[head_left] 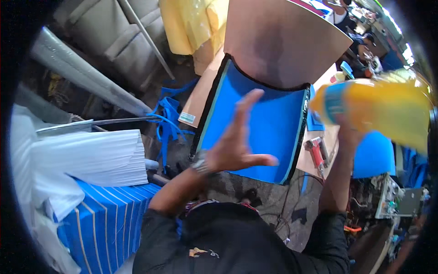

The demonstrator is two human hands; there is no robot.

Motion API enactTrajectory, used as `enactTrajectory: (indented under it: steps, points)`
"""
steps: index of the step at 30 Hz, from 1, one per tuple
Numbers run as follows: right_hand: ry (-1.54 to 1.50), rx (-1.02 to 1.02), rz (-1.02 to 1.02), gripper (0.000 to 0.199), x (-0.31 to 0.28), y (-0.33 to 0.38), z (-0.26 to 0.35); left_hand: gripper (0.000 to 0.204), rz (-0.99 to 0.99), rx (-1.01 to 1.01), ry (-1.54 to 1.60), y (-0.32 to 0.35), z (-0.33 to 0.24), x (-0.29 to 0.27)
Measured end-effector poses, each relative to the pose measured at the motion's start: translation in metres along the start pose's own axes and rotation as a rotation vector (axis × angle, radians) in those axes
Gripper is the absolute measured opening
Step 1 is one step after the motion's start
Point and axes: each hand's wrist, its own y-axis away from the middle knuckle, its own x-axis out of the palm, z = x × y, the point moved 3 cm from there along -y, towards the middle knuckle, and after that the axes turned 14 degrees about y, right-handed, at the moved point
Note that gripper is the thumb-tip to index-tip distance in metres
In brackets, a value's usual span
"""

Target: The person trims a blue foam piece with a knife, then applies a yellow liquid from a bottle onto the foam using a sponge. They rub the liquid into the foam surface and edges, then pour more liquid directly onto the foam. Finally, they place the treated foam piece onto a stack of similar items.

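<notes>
Workshop boards (199, 98) flank blue panel (273, 125); left grip (230, 148) spread, right grip (349, 134) clasping yellow bottle (381, 107).

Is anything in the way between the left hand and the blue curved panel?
Nothing visible stands between the open left hand and the blue curved panel. The red tool lies to the panel's right, and the right hand holds the blurred yellow bottle off to the right too.

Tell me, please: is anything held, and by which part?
The right grip holds a yellow, bottle-shaped plastic container, apparently near its blue band; blur hides exact contact. The left grip holds nothing.
</notes>
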Motion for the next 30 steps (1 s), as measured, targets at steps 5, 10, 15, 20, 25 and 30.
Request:
enactTrajectory:
  steps: [5, 10, 15, 20, 25, 30]
  points:
    - [-0.144, 0.313, 0.051, 0.071, 0.108, 0.063, -0.058, 0.105, -0.515, -0.392, 0.31, 0.12, 0.046, -0.103]
    - [-0.268, 0.413, 0.068, 0.078, 0.192, 0.087, -0.076, 0.096, -0.631, -0.768, 0.133, 0.271, 0.066, -0.146]
    - [-0.209, 0.265, -0.052, 0.076, 0.18, 0.005, -0.07, 0.087, -0.74, -1.018, -0.014, 0.353, 0.063, -0.146]
    - [-0.413, 0.334, 0.022, 0.07, 0.204, -0.032, -0.087, 0.076, -0.834, -1.239, -0.112, 0.406, 0.08, -0.127]
    - [-0.302, 0.02, -0.092, 0.062, 0.193, -0.032, -0.097, 0.064, -0.788, -1.357, -0.305, 0.468, 0.072, -0.104]
    - [-0.215, 0.288, 0.183, 0.057, 0.268, 0.004, -0.151, 0.062, -0.938, -1.435, -0.229, 0.557, 0.043, -0.078]
